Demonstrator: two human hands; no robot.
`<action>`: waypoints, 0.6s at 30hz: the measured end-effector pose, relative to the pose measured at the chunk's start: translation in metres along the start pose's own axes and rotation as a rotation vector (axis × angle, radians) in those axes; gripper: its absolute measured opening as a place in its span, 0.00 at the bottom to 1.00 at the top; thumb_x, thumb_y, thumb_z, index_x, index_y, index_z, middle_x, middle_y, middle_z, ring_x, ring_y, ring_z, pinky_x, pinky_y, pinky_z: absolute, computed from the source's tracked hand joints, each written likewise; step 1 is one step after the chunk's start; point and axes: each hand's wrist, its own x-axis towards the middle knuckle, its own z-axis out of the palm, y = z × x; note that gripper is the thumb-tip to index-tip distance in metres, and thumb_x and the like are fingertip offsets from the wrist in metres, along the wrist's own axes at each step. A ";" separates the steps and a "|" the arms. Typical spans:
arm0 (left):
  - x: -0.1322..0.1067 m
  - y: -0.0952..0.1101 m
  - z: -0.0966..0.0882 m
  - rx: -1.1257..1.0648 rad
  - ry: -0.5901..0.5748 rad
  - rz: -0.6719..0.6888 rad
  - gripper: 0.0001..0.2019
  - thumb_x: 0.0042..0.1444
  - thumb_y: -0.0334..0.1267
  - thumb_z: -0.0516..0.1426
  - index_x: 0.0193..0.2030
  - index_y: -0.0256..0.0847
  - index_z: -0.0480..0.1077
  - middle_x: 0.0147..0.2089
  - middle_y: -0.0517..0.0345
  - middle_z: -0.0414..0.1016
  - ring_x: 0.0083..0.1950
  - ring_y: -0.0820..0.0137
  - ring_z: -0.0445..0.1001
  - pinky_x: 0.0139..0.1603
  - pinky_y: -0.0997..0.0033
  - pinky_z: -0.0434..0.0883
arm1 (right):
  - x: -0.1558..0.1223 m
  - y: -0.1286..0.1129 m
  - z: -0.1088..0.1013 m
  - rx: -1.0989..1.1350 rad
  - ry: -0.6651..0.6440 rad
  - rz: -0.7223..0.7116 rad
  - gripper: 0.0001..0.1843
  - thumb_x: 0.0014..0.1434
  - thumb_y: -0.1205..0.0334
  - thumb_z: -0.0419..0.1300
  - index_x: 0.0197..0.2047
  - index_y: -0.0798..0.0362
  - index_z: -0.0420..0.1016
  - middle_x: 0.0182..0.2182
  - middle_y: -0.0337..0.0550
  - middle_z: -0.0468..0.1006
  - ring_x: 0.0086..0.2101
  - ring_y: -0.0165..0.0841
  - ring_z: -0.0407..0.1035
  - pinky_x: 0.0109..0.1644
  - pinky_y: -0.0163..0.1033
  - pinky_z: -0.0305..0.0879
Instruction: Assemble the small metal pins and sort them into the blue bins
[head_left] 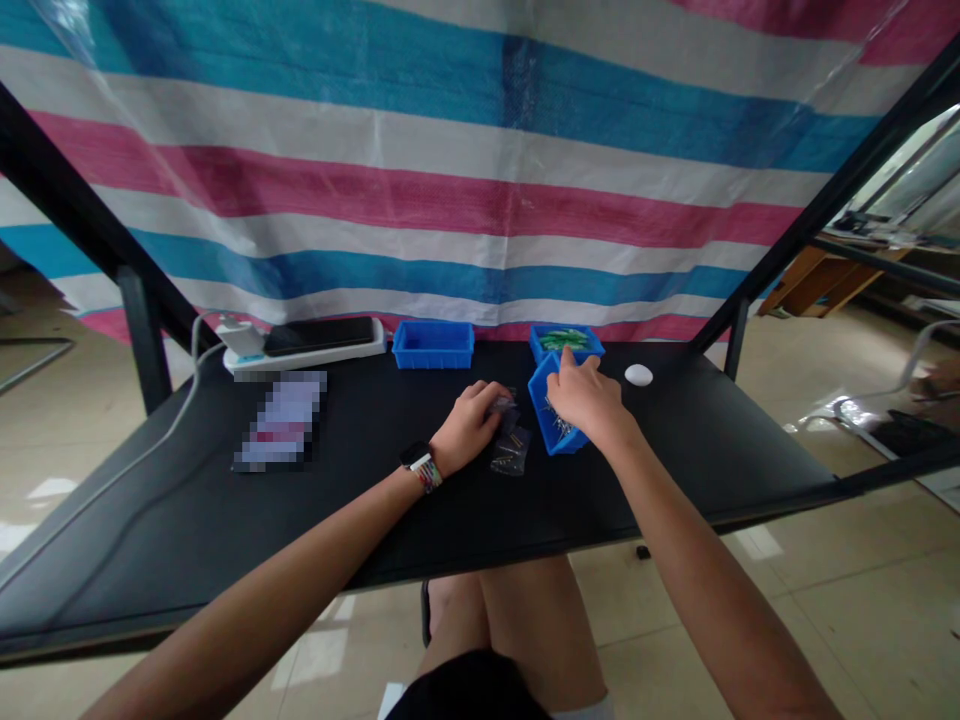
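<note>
My left hand (471,424) rests on the table with its fingers curled over a small clear plastic bag (505,407). Just below it lies another clear bag (511,452) with small metal pieces inside, seemingly screws. My right hand (586,392) is over a blue bin (538,392) set at an angle, its fingers spread toward the bin's far side; the hand hides part of the bin. Thin silvery metal pieces (559,424) lie in this bin. Directly behind, a second blue bin (595,341) holds green items (564,338), perhaps small packets.
Another blue bin (433,358) stands at the table's back middle. A white oval object (638,375) lies at right. On the left are a power strip (307,352) with a black phone (321,335), a cable (196,375) and a blurred flat item (283,420). Striped sheeting (450,190) hangs behind.
</note>
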 end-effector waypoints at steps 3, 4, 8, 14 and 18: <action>0.002 -0.004 0.000 -0.096 0.098 -0.021 0.12 0.64 0.28 0.54 0.50 0.44 0.72 0.48 0.52 0.77 0.52 0.61 0.77 0.56 0.59 0.74 | -0.001 -0.015 0.002 -0.030 0.038 -0.012 0.37 0.76 0.54 0.44 0.80 0.64 0.46 0.65 0.78 0.64 0.58 0.57 0.75 0.58 0.56 0.72; 0.002 -0.005 0.000 -0.128 0.125 -0.034 0.10 0.65 0.29 0.54 0.50 0.44 0.72 0.48 0.52 0.77 0.52 0.61 0.77 0.56 0.60 0.74 | 0.000 -0.019 0.003 -0.042 0.053 -0.016 0.37 0.76 0.54 0.45 0.80 0.66 0.47 0.65 0.79 0.64 0.59 0.57 0.74 0.59 0.56 0.72; 0.003 -0.011 0.002 -0.217 0.185 -0.080 0.07 0.68 0.34 0.55 0.50 0.42 0.71 0.50 0.51 0.79 0.52 0.62 0.78 0.55 0.61 0.74 | 0.005 -0.036 0.004 -0.093 0.115 -0.036 0.40 0.75 0.53 0.49 0.79 0.70 0.48 0.65 0.84 0.63 0.58 0.58 0.74 0.59 0.56 0.72; 0.003 -0.010 0.004 -0.200 0.171 -0.069 0.07 0.66 0.32 0.56 0.49 0.42 0.71 0.49 0.52 0.79 0.52 0.62 0.78 0.57 0.60 0.74 | 0.003 -0.049 0.008 -0.141 0.121 -0.100 0.40 0.74 0.55 0.50 0.79 0.72 0.47 0.65 0.84 0.63 0.59 0.59 0.72 0.60 0.56 0.71; 0.002 -0.009 0.005 -0.172 0.159 -0.048 0.09 0.64 0.28 0.56 0.49 0.42 0.72 0.49 0.52 0.78 0.52 0.62 0.77 0.58 0.60 0.73 | -0.004 -0.051 0.009 -0.145 0.134 -0.119 0.40 0.75 0.54 0.49 0.79 0.73 0.47 0.65 0.84 0.62 0.60 0.59 0.71 0.61 0.56 0.69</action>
